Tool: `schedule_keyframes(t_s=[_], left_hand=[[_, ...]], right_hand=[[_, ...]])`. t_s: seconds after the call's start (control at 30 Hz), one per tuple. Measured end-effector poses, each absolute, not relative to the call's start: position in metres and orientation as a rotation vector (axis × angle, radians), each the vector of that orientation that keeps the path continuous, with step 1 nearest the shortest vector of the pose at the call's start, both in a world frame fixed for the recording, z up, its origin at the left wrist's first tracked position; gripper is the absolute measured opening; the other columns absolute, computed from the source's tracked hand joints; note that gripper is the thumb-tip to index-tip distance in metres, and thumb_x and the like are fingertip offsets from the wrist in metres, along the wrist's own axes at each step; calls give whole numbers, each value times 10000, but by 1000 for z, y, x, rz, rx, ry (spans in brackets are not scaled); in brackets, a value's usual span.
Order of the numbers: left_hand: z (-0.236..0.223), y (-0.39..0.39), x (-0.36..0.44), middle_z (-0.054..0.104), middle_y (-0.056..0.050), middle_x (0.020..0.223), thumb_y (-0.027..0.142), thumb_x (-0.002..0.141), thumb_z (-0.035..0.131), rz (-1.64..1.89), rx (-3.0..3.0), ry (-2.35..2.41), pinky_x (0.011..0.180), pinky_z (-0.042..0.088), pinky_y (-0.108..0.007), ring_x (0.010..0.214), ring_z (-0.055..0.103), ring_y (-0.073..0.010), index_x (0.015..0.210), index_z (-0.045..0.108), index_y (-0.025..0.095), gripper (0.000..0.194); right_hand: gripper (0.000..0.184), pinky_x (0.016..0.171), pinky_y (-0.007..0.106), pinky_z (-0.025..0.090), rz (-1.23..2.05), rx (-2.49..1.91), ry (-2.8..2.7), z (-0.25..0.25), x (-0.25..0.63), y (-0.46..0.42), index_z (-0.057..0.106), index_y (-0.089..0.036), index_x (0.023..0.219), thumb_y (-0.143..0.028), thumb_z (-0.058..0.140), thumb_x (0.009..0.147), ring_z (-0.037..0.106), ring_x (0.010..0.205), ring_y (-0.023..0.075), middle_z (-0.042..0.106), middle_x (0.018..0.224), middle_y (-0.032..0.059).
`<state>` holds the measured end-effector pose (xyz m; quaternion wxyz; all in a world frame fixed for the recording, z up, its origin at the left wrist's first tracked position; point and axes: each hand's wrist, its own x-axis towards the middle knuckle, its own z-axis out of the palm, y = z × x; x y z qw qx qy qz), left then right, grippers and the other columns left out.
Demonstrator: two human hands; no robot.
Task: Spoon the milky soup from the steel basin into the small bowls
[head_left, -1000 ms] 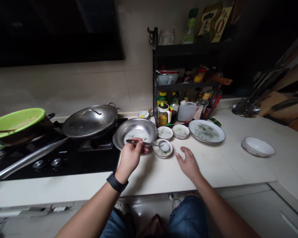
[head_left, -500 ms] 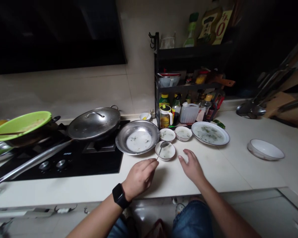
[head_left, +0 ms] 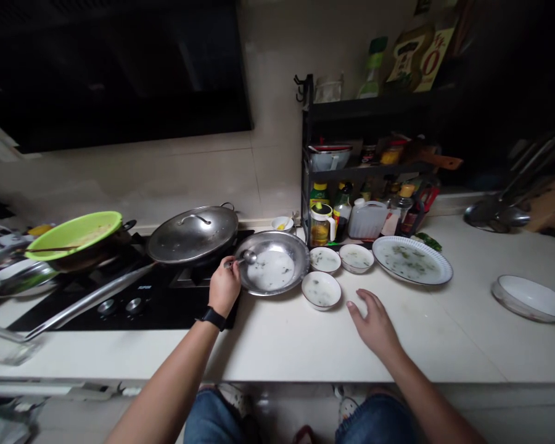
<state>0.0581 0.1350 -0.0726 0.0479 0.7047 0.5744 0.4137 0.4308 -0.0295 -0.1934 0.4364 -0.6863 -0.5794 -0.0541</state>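
Observation:
My left hand (head_left: 223,288), with a black watch on the wrist, is closed on the handle of a metal spoon (head_left: 245,258). The spoon's bowl sits over the left rim of a wide steel basin (head_left: 296,248) holding a little white liquid. My right hand (head_left: 374,322) lies flat on the white counter, fingers stretched out, holding nothing, just right of a small white bowl (head_left: 321,290). Two more small bowls (head_left: 325,259) (head_left: 356,258) and a blue-rimmed plate (head_left: 412,261) with greenish leftovers stand behind.
A lidded wok (head_left: 193,226) and a green basin (head_left: 74,234) sit on the black hob (head_left: 120,302) at left. A black rack (head_left: 365,166) of bottles and jars stands by the wall. An empty white dish (head_left: 531,298) lies at far right.
My left hand lifted the spoon out of the small front bowl, drew back toward me, then carried it left to the steel basin's rim. The right hand stayed resting on the counter.

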Motion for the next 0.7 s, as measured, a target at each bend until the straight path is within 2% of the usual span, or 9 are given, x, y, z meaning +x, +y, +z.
schedule_keyframes(t_s=[0.1, 0.17, 0.3, 0.43, 0.57, 0.7], left_hand=[[-74, 136, 64, 778, -162, 1005, 347, 962, 497, 1300, 2001, 1660, 877, 562, -404, 945, 759, -306, 1063, 665, 178, 259], [-73, 133, 68, 774, -147, 937, 354, 931, 529, 1321, 1860, 1608, 862, 562, -407, 907, 758, -304, 1003, 661, 184, 226], [-76, 126, 75, 736, -77, 724, 389, 908, 544, 1289, 1667, 1528, 642, 562, -352, 649, 731, -254, 969, 634, 179, 237], [-81, 117, 85, 759, -92, 774, 433, 892, 559, 1245, 1472, 1393, 498, 519, -300, 539, 706, -211, 985, 606, 159, 293], [-74, 108, 93, 770, -120, 802, 465, 865, 610, 1252, 1334, 1306, 493, 508, -283, 543, 703, -195, 961, 597, 144, 336], [-57, 104, 94, 752, -91, 746, 473, 805, 720, 1313, 1209, 1208, 469, 473, -257, 525, 680, -180, 948, 607, 139, 380]], right_hand=[[482, 1030, 575, 560, -129, -1718, -1446, -192, 430, -30, 625, -166, 1219, -580, 518, 995, 666, 1178, 359, 697, 1234, 218], [483, 1036, 572, 556, -118, -1721, -1444, -191, 430, -30, 628, -168, 1212, -585, 517, 994, 665, 1180, 356, 696, 1233, 215], [488, 1045, 569, 551, -94, -1735, -1419, -191, 430, -30, 633, -172, 1205, -595, 526, 986, 661, 1185, 355, 696, 1226, 209], [480, 1047, 562, 550, -86, -1736, -1401, -192, 430, -29, 635, -172, 1203, -586, 538, 981, 662, 1183, 352, 697, 1223, 207], [473, 1056, 566, 544, -92, -1735, -1392, -191, 429, -30, 637, -172, 1195, -581, 543, 977, 661, 1185, 350, 698, 1220, 205], [475, 1061, 566, 541, -76, -1746, -1405, -189, 429, -31, 636, -163, 1198, -574, 549, 977, 657, 1192, 350, 696, 1226, 207]])
